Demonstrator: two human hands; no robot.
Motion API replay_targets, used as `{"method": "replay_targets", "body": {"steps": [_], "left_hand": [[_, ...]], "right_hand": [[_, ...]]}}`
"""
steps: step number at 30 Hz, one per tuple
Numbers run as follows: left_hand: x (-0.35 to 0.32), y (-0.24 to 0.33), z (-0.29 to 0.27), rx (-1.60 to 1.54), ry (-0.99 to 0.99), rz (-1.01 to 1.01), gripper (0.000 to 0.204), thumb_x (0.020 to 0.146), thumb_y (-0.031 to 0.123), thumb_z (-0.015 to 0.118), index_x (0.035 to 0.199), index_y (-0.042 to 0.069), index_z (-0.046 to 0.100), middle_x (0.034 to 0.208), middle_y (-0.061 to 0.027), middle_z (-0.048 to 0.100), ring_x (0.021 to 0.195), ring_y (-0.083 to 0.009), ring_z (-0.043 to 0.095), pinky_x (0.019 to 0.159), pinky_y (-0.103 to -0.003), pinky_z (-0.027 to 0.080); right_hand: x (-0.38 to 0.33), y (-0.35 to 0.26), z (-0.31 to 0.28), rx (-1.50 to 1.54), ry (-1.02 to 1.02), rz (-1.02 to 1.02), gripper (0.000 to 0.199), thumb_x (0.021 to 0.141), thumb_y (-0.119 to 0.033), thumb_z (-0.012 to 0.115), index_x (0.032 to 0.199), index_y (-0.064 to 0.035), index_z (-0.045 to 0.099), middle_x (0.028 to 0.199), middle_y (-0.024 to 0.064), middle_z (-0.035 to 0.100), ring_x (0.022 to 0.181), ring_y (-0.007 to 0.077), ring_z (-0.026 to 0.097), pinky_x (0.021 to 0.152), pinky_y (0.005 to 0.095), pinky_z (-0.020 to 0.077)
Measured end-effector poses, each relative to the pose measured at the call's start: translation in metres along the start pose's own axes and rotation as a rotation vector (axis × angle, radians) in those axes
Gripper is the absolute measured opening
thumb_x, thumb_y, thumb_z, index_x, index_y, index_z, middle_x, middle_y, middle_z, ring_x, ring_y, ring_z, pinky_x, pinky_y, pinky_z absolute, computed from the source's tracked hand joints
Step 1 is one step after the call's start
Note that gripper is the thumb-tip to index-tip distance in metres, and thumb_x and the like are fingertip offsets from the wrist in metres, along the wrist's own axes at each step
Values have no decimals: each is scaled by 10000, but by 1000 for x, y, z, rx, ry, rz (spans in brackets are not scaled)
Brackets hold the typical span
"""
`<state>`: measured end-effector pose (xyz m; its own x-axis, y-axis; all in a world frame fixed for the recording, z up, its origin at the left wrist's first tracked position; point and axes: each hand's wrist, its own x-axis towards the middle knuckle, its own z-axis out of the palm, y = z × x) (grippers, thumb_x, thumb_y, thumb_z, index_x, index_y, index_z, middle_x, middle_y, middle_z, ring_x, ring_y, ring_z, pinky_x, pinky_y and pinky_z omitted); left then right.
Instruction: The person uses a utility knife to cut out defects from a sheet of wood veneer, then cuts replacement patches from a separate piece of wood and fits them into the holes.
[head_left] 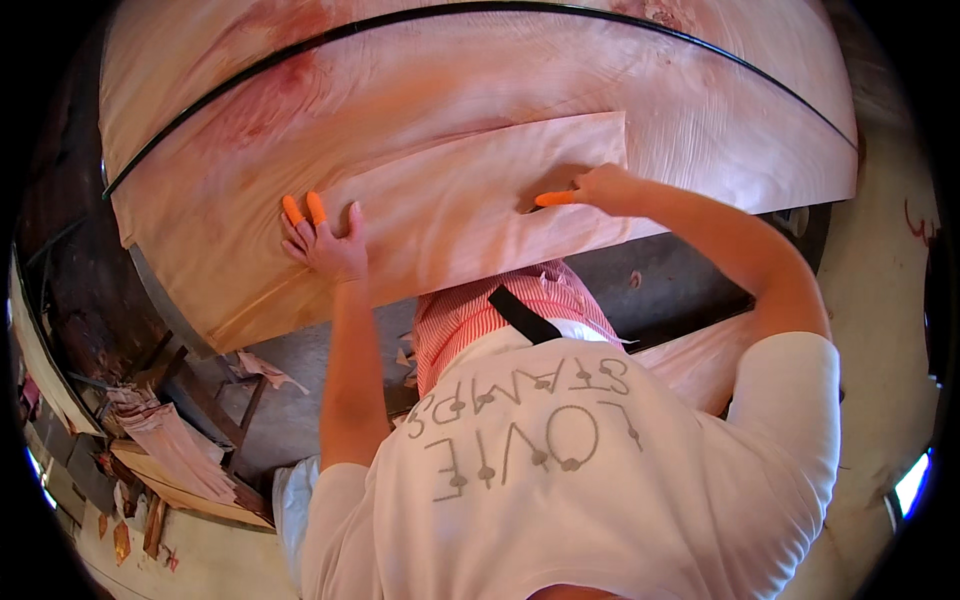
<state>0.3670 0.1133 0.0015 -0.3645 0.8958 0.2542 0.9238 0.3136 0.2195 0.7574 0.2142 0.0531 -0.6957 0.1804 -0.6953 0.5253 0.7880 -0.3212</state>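
At lower left, torn pinkish sheets (172,440) lie by a tan board (185,497), with brown scraps (122,542) on the pale floor (225,555) nearby. Red scribbled lines (917,228) show at right, well above a bright patch (912,486).

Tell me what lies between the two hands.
The head view shows a pale sheet between the left hand and right hand, with a shadowy patch near the latter.

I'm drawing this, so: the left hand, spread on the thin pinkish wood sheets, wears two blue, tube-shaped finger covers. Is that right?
Not quite: the head view shows the two tube-shaped finger covers are orange, not blue. The left hand does wear them, spread on the thin pinkish wood sheets.
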Motion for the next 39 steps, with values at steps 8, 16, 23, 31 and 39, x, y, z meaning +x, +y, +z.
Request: {"method": "replay_targets", "body": {"steps": [8, 16, 23, 31, 39], "left_hand": [[1, -3, 7, -2, 11, 4, 598, 681, 440, 644, 1167, 114, 521, 1336, -152, 339, 1237, -347, 289, 939, -567, 215], [5, -8, -12, -54, -38, -43, 588, 658, 428, 656, 1150, 128, 534, 1324, -143, 360, 1227, -330, 309, 963, -561, 191], [1, -18, -15, -114, 5, -104, 579, 646, 451, 653, 1129, 150, 546, 1327, -112, 358, 1230, -315, 304, 971, -555, 182], [0, -21, -22, -194, -29, -139, 572, 662, 433, 650, 1157, 184, 509, 1343, -81, 329, 1239, -283, 295, 978, -554, 182], [-4, -27, -20, -239, 20, -153, 539, 650, 435, 649, 1118, 189, 543, 1330, -68, 348, 1226, -283, 313, 976, -552, 180]], "right_hand": [[-39, 106, -65, -244, -151, -107, 556, 796, 1, 455, 1207, -372, 429, 886, 119, 566, 735, 286, 584, 652, 357, 481], [-52, 67, -93, -184, -86, -36, 531, 729, 8, 487, 1196, -243, 462, 796, 78, 545, 707, 261, 569, 609, 364, 466], [64, -46, -138, 328, 144, -24, 675, 764, 27, 434, 1317, -339, 305, 776, 60, 532, 670, 234, 535, 615, 328, 447], [186, -79, -167, -265, 456, -411, 339, 749, -11, 462, 1052, -147, 532, 733, 75, 516, 662, 253, 542, 579, 356, 438], [177, -100, -173, -310, 281, -236, 594, 747, 15, 451, 1262, -275, 399, 745, 93, 535, 684, 264, 558, 603, 363, 449]]}}
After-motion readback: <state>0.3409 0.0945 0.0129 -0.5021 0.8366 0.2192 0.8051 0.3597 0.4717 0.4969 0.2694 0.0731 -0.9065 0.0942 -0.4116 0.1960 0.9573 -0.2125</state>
